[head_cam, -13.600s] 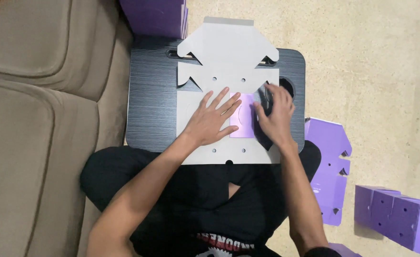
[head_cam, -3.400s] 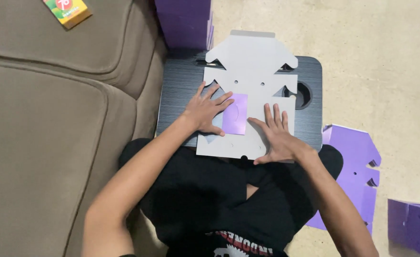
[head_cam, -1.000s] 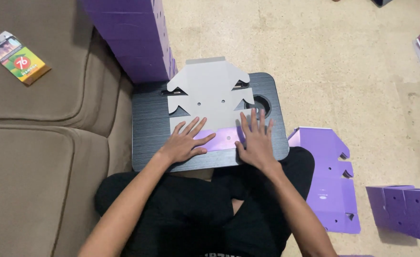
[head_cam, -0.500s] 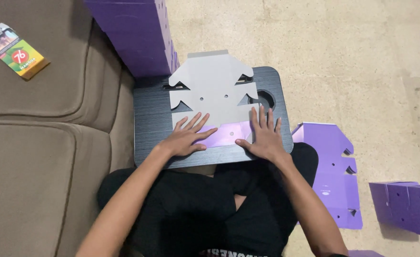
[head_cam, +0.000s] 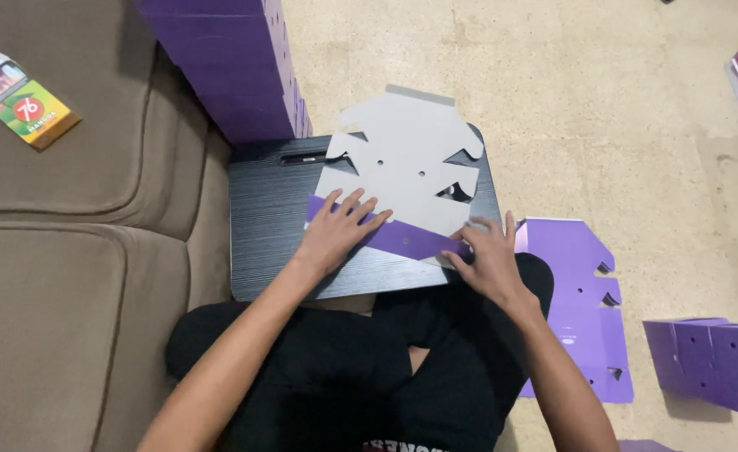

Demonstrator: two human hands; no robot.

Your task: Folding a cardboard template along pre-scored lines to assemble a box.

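Grey die-cut cardboard sheet (head_cam: 407,159) is laid on the black tabletop (head_cam: 273,243), near edge folded up purple. Left hand (head_cam: 335,234) and right hand (head_cam: 486,259) are pressed flat, fingers spread, on that fold, nothing clamped.

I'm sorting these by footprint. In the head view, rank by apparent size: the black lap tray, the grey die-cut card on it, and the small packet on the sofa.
1. black lap tray
2. grey die-cut card
3. small packet, clearly smallest
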